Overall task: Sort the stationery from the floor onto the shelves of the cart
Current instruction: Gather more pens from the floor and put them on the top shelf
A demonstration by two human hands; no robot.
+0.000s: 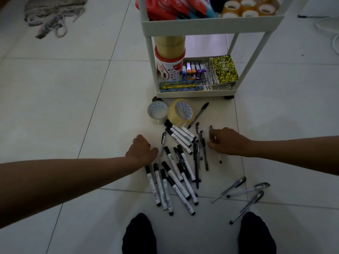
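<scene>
At lower centre of the frame, black-capped white markers [174, 178] and thin black pens [199, 153] lie heaped on the floor below the white cart [194, 26]. Left hand [142, 150] curls, seemingly empty; right hand [224, 141] pinches a pen [211, 128]. Risk: a hurried grab could scatter the round barrels.

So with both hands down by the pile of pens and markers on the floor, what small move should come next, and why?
Probably the right hand closes on the thin black pens just beside its curled fingers and lifts them toward the cart. Those pens lie nearest that hand, while white-barrelled markers sit nearer the left hand. Whether the right hand already pinches something is unclear.
</scene>
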